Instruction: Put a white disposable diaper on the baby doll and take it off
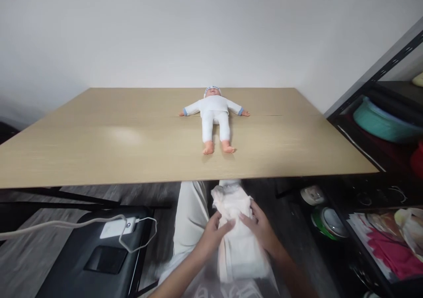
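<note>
In my lap, below the table's front edge, lies a soft white bundle with a crumpled top and faint pinkish sides. Whether it is folded cloth or a soft pack, I cannot tell. My left hand grips its left side, thumb on top and fingers curled around the edge. From the right, my right hand holds it the same way, the two thumbs close together. Beyond, a baby doll in a white top, white trousers and a patterned headband lies face up on the wooden table, arms spread, feet towards me.
To the left, a black stool carries a white power bank with cables and a dark phone. A shelf on the right holds a teal basin, jars and a pink cloth. A wall stands behind the table.
</note>
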Available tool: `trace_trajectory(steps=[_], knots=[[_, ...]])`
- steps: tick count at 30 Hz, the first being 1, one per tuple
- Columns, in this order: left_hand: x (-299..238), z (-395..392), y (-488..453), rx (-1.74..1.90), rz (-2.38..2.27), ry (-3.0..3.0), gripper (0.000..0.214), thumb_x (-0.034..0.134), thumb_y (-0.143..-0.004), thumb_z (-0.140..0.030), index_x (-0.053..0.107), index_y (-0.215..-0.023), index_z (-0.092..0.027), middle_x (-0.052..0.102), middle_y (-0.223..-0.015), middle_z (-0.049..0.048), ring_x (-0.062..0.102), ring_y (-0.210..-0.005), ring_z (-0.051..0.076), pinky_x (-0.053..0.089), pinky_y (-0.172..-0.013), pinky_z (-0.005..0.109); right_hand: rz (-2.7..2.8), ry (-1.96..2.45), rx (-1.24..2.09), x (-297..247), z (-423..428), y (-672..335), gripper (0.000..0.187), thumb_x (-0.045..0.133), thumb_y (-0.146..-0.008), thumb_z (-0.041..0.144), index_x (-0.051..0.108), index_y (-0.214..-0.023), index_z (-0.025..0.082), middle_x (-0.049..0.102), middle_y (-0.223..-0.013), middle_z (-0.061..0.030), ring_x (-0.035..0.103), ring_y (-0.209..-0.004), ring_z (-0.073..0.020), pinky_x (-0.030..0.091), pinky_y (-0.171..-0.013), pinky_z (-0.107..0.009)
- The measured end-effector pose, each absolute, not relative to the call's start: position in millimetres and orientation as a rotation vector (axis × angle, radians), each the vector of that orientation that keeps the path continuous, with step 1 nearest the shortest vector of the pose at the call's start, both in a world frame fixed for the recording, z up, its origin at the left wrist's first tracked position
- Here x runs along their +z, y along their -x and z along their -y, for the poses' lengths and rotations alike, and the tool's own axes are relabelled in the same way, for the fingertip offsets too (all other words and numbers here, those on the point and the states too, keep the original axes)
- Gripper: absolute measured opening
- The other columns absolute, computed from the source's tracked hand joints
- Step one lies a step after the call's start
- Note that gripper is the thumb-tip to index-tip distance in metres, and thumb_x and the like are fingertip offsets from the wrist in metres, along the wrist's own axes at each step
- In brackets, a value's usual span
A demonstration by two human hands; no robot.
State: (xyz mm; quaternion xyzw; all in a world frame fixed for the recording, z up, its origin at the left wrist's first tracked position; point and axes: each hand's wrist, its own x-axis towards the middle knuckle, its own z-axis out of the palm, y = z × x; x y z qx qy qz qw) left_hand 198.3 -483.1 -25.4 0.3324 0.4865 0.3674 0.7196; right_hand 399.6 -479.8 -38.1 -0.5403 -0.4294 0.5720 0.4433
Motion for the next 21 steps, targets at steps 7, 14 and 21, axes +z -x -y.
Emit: trace_trajectory(steps=[7,14,21], knots=[[27.0,477.7,-183.8,0.946,-1.156,-0.846,0.066,0.090,-0.077,-0.070,0.078,-0.124,-0.025,0.080,-0.136,0.0114,0.072,-0.133,0.039,0.057,-0.115,0.047,1.119,1.227,1.277,14.0,470.5,-373.4,0.056,0.087,-0.089,0.051,0.066,-0.136,0.031,0.077,-0.135,-0.0086,0.076,-0.122,-0.0315,0.066,-0.103,-0.043],[7.6,442.7,-182.1,1.024,-1.092,-0.652,0.070,0.089,-0.085,-0.063,0.073,-0.138,-0.019,0.079,-0.139,0.0146,0.074,-0.131,0.039,0.058,-0.114,0.048,1.054,1.225,1.344,5.7,430.7,-349.9,0.058,0.083,-0.094,0.055,0.062,-0.141,0.027,0.077,-0.136,-0.0094,0.075,-0.120,-0.0282,0.064,-0.101,-0.040],[-2.3,439.3,-175.2,0.955,-1.116,-0.507,0.071,0.092,-0.082,-0.063,0.075,-0.136,-0.020,0.080,-0.138,0.0140,0.076,-0.127,0.037,0.058,-0.116,0.048,1.254,1.494,0.925,-17.1,429.0,-359.8,0.049,0.080,-0.097,0.050,0.059,-0.132,0.023,0.075,-0.105,-0.0068,0.072,-0.093,-0.0241,0.061,-0.083,-0.038]])
